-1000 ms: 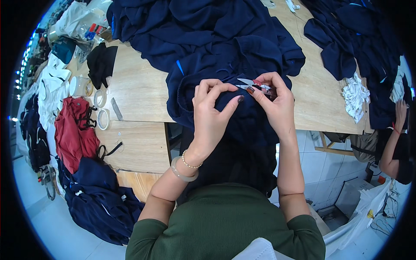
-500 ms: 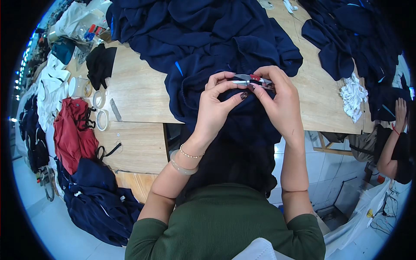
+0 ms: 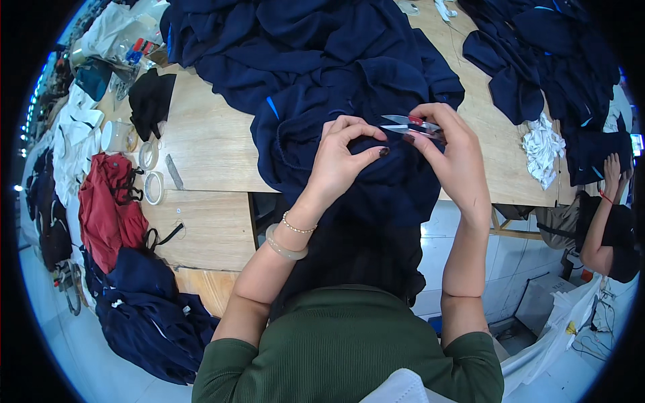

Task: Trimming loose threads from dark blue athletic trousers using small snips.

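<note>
A large dark navy garment (image 3: 309, 74) lies bunched over the table in front of me, its near part hanging over the edge toward my lap. My right hand (image 3: 453, 144) holds a pair of thread snips (image 3: 411, 126) with red and silver parts; the blades point left and stand apart. Just left of the blade tips, my left hand (image 3: 339, 158) is held above the garment, thumb and forefinger brought close together. Whatever is between those fingertips, if anything, is too small to make out. A small blue tab (image 3: 272, 108) shows on the cloth farther left.
On the left lie tape rolls (image 3: 154, 188), a metal strip (image 3: 174, 172), black cloth (image 3: 152, 101) and a red garment (image 3: 111, 208). Crumpled white cloth (image 3: 543, 151) sits to the right, near more navy garments (image 3: 531, 54). Another person's hand (image 3: 611, 171) rests at the far right.
My hands have drawn apart: the right one has moved right with the snips, away from the left fingers. The snips' blades are now spread wider.
</note>
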Demonstrator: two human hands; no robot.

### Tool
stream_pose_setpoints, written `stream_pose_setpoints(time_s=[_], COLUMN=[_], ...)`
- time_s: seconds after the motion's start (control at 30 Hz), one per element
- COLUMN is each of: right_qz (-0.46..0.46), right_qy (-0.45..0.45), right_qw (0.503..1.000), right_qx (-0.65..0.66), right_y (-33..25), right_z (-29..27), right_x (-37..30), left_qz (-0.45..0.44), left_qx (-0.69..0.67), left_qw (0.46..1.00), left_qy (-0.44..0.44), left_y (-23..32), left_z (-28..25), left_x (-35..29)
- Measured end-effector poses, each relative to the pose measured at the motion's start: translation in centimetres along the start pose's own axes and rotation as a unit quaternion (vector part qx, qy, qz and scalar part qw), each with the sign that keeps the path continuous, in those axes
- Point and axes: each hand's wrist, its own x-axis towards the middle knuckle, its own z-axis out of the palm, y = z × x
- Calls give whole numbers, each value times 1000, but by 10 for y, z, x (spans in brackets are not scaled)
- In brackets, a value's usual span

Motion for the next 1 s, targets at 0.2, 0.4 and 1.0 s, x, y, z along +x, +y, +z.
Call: stream_pose_setpoints(time_s=[0.2,0.4,1.0], right_qz=[66,93,-47], right_qy=[52,22,-37], right_qw=[985,972,997], right_qx=[153,215,52], right_y=[17,22,10], right_z=[4,6,12], right_x=[-3,-18,-1], left_qz=[-78,-157,-133], left_qx=[-108,-214,-207], left_qw=[991,958,961], left_qy=[-29,-105,-124], left_y=[-7,7,12], left_z=[-7,-29,-48], left_x=[3,8,17])
